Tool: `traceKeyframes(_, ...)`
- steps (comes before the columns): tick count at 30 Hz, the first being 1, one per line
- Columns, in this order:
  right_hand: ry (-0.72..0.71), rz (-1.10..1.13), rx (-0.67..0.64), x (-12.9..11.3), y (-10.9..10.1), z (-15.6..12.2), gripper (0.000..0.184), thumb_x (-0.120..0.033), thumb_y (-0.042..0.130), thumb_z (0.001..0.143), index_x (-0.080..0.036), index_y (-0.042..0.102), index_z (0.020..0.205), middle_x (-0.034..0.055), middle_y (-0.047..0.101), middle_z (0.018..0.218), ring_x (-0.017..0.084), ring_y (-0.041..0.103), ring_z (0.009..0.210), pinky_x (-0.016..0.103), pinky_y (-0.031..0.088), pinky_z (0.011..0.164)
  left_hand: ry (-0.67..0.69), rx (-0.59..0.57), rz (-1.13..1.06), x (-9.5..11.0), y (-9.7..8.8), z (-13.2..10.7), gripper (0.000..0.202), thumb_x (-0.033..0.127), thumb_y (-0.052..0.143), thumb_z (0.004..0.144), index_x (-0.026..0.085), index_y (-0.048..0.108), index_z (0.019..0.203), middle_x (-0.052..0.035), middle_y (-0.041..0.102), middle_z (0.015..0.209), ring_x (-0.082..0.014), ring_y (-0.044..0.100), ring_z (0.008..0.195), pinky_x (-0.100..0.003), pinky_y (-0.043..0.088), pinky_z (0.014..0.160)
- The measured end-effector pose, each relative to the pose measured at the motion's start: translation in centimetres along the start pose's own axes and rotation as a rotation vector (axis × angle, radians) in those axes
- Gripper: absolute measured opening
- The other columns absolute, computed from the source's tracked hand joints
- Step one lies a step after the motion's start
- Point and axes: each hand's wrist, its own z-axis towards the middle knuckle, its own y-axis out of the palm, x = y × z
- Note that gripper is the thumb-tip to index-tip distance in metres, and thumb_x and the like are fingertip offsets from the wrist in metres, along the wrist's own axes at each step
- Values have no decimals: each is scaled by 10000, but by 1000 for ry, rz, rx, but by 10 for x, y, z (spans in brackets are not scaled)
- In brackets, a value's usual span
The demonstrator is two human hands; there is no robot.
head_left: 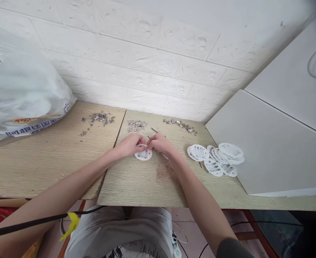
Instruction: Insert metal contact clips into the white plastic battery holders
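Observation:
A round white slotted plastic disc lies flat on the wooden table in front of me. My left hand rests on its upper left edge with the fingers curled down onto it. My right hand is closed in a pinch at the disc's upper right edge, holding a thin metal tool whose tip shows above the knuckles. The two hands nearly touch over the disc.
Several more white slotted discs lie piled to the right. Small heaps of tiny metal parts sit along the wall, with another heap at the left. A large white sack fills the left; a grey box stands at the right.

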Motion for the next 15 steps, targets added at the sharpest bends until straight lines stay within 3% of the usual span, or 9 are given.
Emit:
traceKeyframes(5,-39,-60,33,-1,1,-2,46,-143,577,535,-162,586,575,-65,430,484,89,363,511,237,236,496,122,109,84,-4,5,-2,83,286,609,704,209,614,736,-21,623,722,-207,557,741,-292,391,627)
traceKeyframes(8,-56,-51,4,-2,-1,-5,33,-146,597,545,-158,582,571,-61,442,495,84,372,518,231,239,495,78,85,18,-1,3,-3,78,277,608,701,204,615,726,-8,614,681,-183,553,676,-277,383,579)
traceKeyframes(11,-78,70,-62,-3,-7,-9,71,-195,644,587,-155,596,619,-59,460,516,71,357,503,226,237,489,-33,54,-174,5,-2,-3,125,300,631,689,186,635,739,2,619,650,-151,551,602,-253,378,524)
traceKeyframes(15,-113,311,-107,-3,-12,-12,184,-297,693,647,-164,603,737,-73,432,528,49,280,457,219,196,458,-169,91,-591,10,-9,-1,227,378,668,699,163,667,772,-29,661,699,-146,587,612,-254,429,539)
